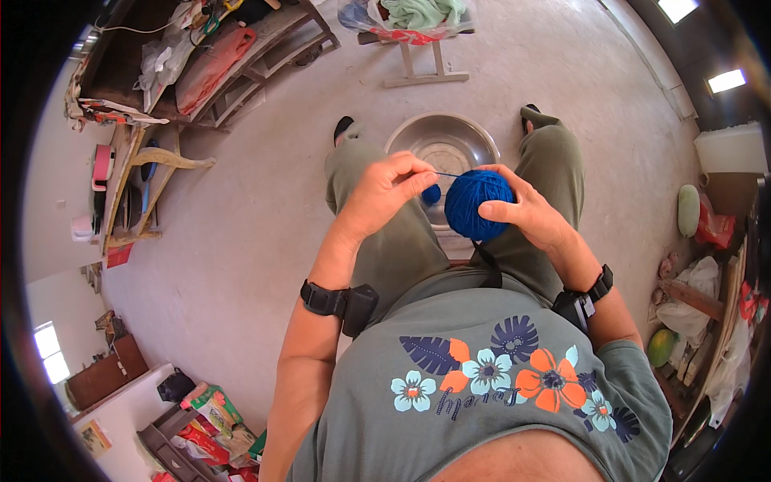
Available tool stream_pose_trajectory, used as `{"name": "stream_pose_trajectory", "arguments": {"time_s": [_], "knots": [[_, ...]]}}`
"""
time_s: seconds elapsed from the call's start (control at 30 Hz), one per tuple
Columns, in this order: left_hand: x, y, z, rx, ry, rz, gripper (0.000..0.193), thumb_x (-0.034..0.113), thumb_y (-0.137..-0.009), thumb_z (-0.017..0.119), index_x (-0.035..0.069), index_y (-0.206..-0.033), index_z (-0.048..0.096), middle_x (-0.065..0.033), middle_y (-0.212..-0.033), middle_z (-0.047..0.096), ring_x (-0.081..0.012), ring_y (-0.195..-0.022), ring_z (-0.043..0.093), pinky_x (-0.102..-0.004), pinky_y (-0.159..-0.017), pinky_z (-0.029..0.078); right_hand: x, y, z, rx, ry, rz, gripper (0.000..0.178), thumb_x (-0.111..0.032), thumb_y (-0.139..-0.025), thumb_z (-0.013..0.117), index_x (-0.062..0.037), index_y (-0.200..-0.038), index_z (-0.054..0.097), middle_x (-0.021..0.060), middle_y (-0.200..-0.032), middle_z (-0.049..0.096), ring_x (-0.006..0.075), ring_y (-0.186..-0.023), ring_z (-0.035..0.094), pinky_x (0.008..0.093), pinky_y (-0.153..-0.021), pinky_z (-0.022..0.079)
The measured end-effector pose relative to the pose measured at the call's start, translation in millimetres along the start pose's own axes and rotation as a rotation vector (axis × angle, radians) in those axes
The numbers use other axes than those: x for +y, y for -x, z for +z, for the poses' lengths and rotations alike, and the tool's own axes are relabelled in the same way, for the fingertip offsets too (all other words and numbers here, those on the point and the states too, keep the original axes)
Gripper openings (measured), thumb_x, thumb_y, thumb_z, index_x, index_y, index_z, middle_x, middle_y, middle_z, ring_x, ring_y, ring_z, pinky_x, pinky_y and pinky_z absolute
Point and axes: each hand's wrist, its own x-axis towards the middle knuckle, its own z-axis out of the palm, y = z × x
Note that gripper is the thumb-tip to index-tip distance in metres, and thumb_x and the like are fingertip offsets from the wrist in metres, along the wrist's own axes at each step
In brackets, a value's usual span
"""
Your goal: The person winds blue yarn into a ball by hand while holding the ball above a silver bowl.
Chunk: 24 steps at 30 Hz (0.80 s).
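Observation:
A large ball of blue yarn (475, 207) rests in my right hand (526, 207), whose thumb lies across its near side and whose fingers wrap round the far side. From the ball a taut strand runs left to my left hand (395, 186), which pinches it between thumb and fingertips. A metal basin (484, 138) stands on the floor beyond, between my feet. Below the pinched strand a smaller blue yarn ball (431, 194) shows against the basin. Dark bands with boxy devices circle both my wrists.
At the far left, wooden shelving (277, 48) holds bags and loose items. A small stand (426, 79) with a bag of green cloth is straight ahead. Along the right wall are a long pale green gourd (688, 210), plastic bags and boards. Packages fill a rack (165, 438) at the lower left.

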Motion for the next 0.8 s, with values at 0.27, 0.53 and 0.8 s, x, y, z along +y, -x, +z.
{"name": "stream_pose_trajectory", "arguments": {"time_s": [0.27, 0.53, 0.8], "knots": [[-13.5, -0.8, 11.7, 0.048, 0.080, -0.049, 0.014, 0.013, -0.095, 0.067, 0.001, -0.100, 0.071, 0.0024, -0.088, 0.063, -0.0071, -0.082, 0.055, -0.0224, -0.075, 0.044, -10.1, 6.4, 6.6, -0.133, -0.019, -0.073, 0.082, -0.034, -0.075, 0.084, -0.0036, -0.141, 0.044, 0.0096, -0.126, 0.058, 0.0186, -0.118, 0.056, 0.0338, -0.103, 0.043], [-27.9, 3.8, 27.5, 0.022, 0.313, -0.178, 0.025, 0.022, -0.099, 0.062, 0.001, -0.110, 0.069, 0.0012, -0.089, 0.066, -0.0071, -0.081, 0.058, -0.0235, -0.076, 0.048, -9.4, 3.2, 9.2, -0.105, -0.349, -0.198, 0.083, -0.035, -0.081, 0.078, -0.0031, -0.145, 0.038, 0.0103, -0.132, 0.056, 0.0196, -0.123, 0.053, 0.0353, -0.106, 0.042], [-21.8, 3.8, 32.0, -0.104, 0.129, -0.235, 0.021, 0.016, -0.099, 0.059, 0.000, -0.108, 0.070, -0.0019, -0.086, 0.070, -0.0076, -0.078, 0.062, -0.0245, -0.071, 0.051, -7.8, -8.2, 14.8, 0.040, -0.326, -0.282, 0.069, -0.039, -0.090, 0.068, 0.0006, -0.141, 0.042, 0.0110, -0.129, 0.057, 0.0181, -0.119, 0.055, 0.0358, -0.105, 0.041]]}}
